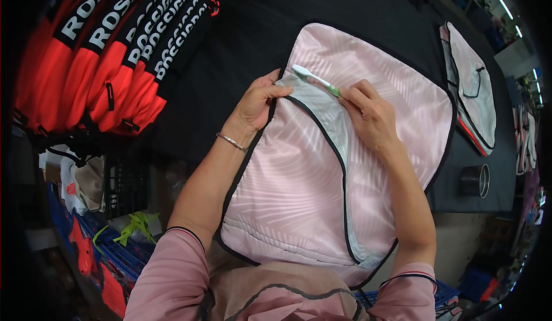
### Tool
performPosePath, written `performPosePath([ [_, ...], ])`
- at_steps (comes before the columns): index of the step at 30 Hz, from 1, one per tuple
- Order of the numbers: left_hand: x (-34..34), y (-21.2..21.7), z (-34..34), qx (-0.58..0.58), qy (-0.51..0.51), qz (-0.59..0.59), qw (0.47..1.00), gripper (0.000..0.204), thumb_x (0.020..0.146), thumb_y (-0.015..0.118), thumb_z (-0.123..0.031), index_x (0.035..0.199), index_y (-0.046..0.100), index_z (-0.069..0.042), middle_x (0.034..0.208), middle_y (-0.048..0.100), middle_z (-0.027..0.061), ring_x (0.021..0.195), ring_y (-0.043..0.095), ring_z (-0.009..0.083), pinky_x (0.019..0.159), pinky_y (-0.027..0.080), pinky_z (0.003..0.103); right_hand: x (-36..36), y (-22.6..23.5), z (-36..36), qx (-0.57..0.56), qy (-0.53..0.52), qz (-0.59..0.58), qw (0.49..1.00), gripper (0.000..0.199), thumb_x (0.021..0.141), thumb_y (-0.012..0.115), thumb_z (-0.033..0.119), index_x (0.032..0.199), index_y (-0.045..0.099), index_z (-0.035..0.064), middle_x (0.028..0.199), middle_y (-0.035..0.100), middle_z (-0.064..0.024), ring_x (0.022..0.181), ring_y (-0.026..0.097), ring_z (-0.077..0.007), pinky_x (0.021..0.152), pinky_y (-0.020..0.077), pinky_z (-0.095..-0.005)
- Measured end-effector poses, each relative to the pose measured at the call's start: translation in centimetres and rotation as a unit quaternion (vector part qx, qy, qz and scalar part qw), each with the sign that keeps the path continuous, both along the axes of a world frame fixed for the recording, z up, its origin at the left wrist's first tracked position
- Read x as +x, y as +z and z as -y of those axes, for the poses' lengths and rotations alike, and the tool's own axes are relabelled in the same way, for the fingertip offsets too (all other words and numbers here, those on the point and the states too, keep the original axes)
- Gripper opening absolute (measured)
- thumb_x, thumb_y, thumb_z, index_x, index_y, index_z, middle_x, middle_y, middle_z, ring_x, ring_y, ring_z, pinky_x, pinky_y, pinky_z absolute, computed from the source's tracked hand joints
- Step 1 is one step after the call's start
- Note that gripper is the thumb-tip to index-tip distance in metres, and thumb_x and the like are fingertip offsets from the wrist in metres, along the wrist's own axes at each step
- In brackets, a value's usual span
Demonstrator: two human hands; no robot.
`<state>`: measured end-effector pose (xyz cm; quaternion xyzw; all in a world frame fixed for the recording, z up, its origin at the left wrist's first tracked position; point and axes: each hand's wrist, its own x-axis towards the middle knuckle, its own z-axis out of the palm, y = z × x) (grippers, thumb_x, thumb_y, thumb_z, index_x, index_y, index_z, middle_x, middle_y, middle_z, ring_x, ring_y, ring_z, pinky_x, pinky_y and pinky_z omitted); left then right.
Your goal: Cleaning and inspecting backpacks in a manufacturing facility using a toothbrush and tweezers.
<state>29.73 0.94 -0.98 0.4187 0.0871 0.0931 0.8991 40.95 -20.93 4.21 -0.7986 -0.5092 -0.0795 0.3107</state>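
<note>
A pink patterned fabric piece (287, 183) with black piping lies spread across the table edge and toward my body. Its piped pocket opening runs down the middle and gapes over a pale lining (336, 122). My left hand (257, 105) pinches the piped edge at the upper left, thumb on top. In my right hand (371, 114) is a white and green toothbrush (315, 79), gripped by its green end. The toothbrush lies slantwise over the pale lining near the top of the opening, its white end pointing toward my left hand.
Red and black bags (109, 62) are stacked at the left on the black table (230, 39). More piped fabric pieces (474, 85) lie at the right, near a dark cup (475, 181). Below left stands a blue crate (118, 252) with red and lime-green material.
</note>
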Motion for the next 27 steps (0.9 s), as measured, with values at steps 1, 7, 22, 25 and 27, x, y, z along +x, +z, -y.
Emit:
performPosePath([
  [1, 0.0, 0.0, 0.0, 0.004, 0.001, 0.001, 1.000, 0.055, 0.081, 0.064, 0.005, 0.133, 0.046, 0.011, 0.119, 0.064, 0.0134, 0.108, 0.062, 0.0155, 0.101, 0.042, 0.026, 0.1, 0.0, -0.1, -0.001, -0.001, 0.000, 1.000, 0.009, 0.089, 0.065, 0.014, 0.097, 0.067, 0.0105, 0.091, 0.062, -0.0021, 0.072, 0.065, -0.0244, 0.061, 0.0501, -0.0344],
  [7, 0.0, -0.6, -0.2, 0.020, 0.009, 0.001, 1.000, 0.059, 0.080, 0.065, 0.003, 0.135, 0.043, 0.012, 0.120, 0.063, 0.0142, 0.109, 0.061, 0.0168, 0.102, 0.042, 0.026, -0.3, 0.6, 1.9, -0.032, -0.030, 0.051, 0.998, 0.008, 0.089, 0.063, 0.014, 0.097, 0.065, 0.0113, 0.089, 0.060, -0.0031, 0.070, 0.064, -0.0252, 0.059, 0.0497, -0.0365],
  [22, -1.4, -1.0, 0.3, 0.052, 0.055, -0.007, 0.997, 0.052, 0.082, 0.062, 0.003, 0.132, 0.048, 0.007, 0.117, 0.064, 0.0116, 0.105, 0.061, 0.0164, 0.099, 0.044, 0.026, -7.7, 1.4, 7.4, -0.141, -0.121, 0.020, 0.982, 0.014, 0.082, 0.054, -0.001, 0.095, 0.056, 0.0025, 0.090, 0.054, -0.0118, 0.063, 0.061, -0.0334, 0.054, 0.0497, -0.0435],
  [25, -2.4, -1.4, -0.3, 0.059, 0.071, 0.009, 0.996, 0.055, 0.082, 0.061, 0.006, 0.134, 0.046, 0.007, 0.118, 0.063, 0.0114, 0.107, 0.061, 0.0165, 0.099, 0.044, 0.026, -10.0, 0.6, 8.8, -0.193, -0.127, 0.039, 0.972, 0.022, 0.081, 0.054, -0.002, 0.102, 0.057, 0.0004, 0.090, 0.053, -0.0124, 0.063, 0.061, -0.0343, 0.053, 0.0498, -0.0436],
  [27, -2.7, -1.5, -0.6, 0.067, 0.120, 0.010, 0.991, 0.056, 0.080, 0.063, 0.007, 0.134, 0.046, 0.007, 0.119, 0.063, 0.0109, 0.108, 0.061, 0.0166, 0.099, 0.044, 0.026, -12.8, 0.7, 10.8, -0.193, -0.114, -0.020, 0.974, 0.028, 0.081, 0.054, -0.002, 0.108, 0.057, -0.0022, 0.091, 0.053, -0.0135, 0.062, 0.062, -0.0346, 0.052, 0.0503, -0.0427],
])
